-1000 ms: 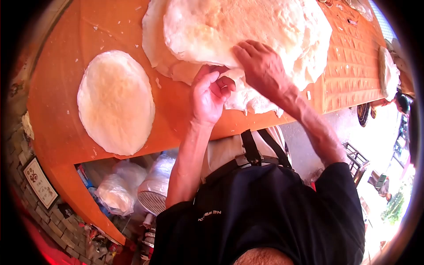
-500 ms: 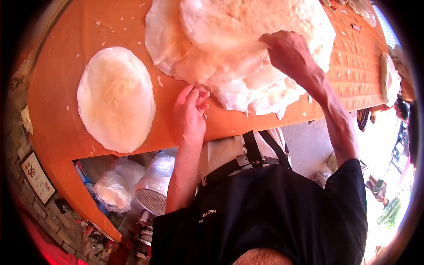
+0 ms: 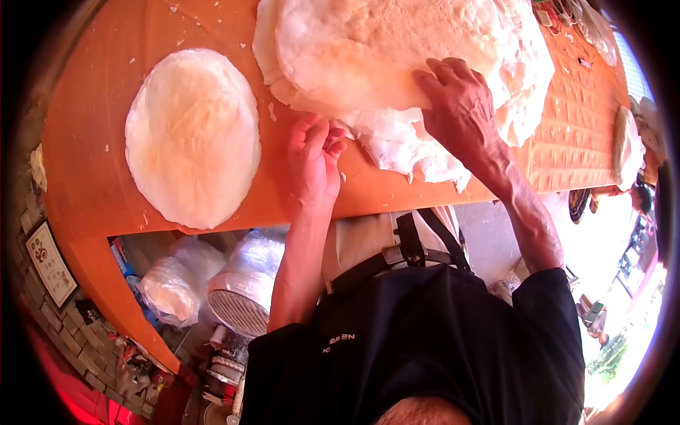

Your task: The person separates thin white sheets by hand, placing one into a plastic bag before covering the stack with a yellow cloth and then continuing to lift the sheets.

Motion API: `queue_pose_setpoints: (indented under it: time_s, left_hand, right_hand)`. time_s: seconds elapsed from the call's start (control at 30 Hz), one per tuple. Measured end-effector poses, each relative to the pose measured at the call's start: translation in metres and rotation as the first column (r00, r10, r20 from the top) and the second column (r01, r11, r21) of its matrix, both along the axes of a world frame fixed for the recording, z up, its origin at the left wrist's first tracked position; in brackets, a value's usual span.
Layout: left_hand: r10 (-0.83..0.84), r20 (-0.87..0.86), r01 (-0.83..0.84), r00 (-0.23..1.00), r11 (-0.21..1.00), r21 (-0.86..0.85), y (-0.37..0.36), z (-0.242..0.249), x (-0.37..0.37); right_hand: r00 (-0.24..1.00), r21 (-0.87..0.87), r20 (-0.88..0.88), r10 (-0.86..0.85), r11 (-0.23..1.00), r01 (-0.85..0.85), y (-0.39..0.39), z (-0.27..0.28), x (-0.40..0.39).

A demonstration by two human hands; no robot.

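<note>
Two hands at a heap of white sheets on an orange counter.

A single round sheet [image 3: 191, 134] lies flat at the left of the counter [image 3: 92, 177], well apart from the heap. The left hand [image 3: 313, 164] rests on the counter, fingers loosely curled, empty, fingertips at the heap's [image 3: 397, 49] near edge. The right hand [image 3: 460, 106] lies spread, palm down, pressing on the heap.

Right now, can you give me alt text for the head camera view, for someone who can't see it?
A person's right hand presses flat on a big pile of thin white sheets on an orange table; the left hand rests on the table at the pile's edge. A single round sheet lies apart on the left, and bagged bundles sit underneath.
</note>
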State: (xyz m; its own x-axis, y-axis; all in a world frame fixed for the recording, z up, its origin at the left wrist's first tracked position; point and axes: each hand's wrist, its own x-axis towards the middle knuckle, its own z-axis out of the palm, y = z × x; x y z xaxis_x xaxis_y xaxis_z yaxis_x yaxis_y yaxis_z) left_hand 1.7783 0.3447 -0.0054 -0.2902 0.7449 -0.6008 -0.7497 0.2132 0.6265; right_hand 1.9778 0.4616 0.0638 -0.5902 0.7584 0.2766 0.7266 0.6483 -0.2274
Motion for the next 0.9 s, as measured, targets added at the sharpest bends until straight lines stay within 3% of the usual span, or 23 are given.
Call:
queue_pose_setpoints:
  time_s: [0.07, 0.17, 0.27, 0.37, 0.43, 0.53, 0.63, 0.67, 0.77, 0.83, 0.9]
  left_hand:
    - [0.012, -0.078, -0.011, 0.997, 1.000, 0.014, 0.004, 0.002, -0.002]
    - [0.037, 0.058, -0.038, 0.998, 0.999, 0.014, 0.012, 0.004, -0.002]
    - [-0.083, 0.219, 0.065, 0.972, 0.994, 0.085, 0.017, -0.010, -0.010]
    - [-0.068, 0.298, 0.066, 0.952, 0.998, 0.018, 0.020, -0.014, -0.014]
    - [-0.144, 0.277, 0.112, 0.950, 0.986, 0.127, 0.026, -0.003, -0.016]
    - [-0.210, 0.297, 0.159, 0.932, 0.970, 0.186, 0.028, -0.002, -0.027]
    - [-0.257, 0.304, 0.176, 0.917, 0.946, 0.271, 0.038, 0.011, -0.023]
    - [-0.296, 0.283, 0.196, 0.912, 0.922, 0.333, 0.043, 0.015, -0.022]
    - [-0.230, 0.214, 0.161, 0.949, 0.941, 0.297, 0.053, 0.039, -0.015]
    - [-0.265, 0.203, 0.192, 0.943, 0.928, 0.319, 0.052, 0.038, -0.012]
    - [-0.291, 0.191, 0.226, 0.937, 0.926, 0.304, 0.046, 0.033, -0.005]
  right_hand:
    - [0.997, -0.070, 0.069, -0.017, 0.997, 0.022, 0.005, 0.004, -0.009]
    - [0.998, -0.113, 0.051, 0.022, 0.993, -0.016, 0.000, -0.001, -0.045]
    - [0.998, -0.049, 0.068, 0.018, 0.999, -0.014, -0.009, -0.025, -0.052]
    - [0.998, -0.147, 0.064, 0.027, 0.989, -0.018, -0.005, -0.017, -0.053]
    - [0.996, -0.201, 0.060, 0.060, 0.978, -0.047, -0.006, -0.022, -0.059]
    - [0.980, -0.090, -0.168, 0.106, 0.988, -0.123, -0.022, -0.018, -0.047]
    - [0.996, 0.022, -0.075, 0.050, 0.999, -0.049, -0.014, -0.027, -0.043]
    - [1.000, 0.067, 0.027, 0.015, 0.998, -0.016, -0.004, -0.034, -0.045]
    - [0.975, -0.317, 0.221, 0.000, 0.946, 0.072, 0.027, -0.002, -0.048]
    - [0.997, 0.129, 0.070, 0.033, 0.991, -0.042, 0.072, 0.018, -0.033]
    - [0.999, 0.332, 0.041, -0.004, 0.943, -0.010, 0.106, 0.083, -0.018]
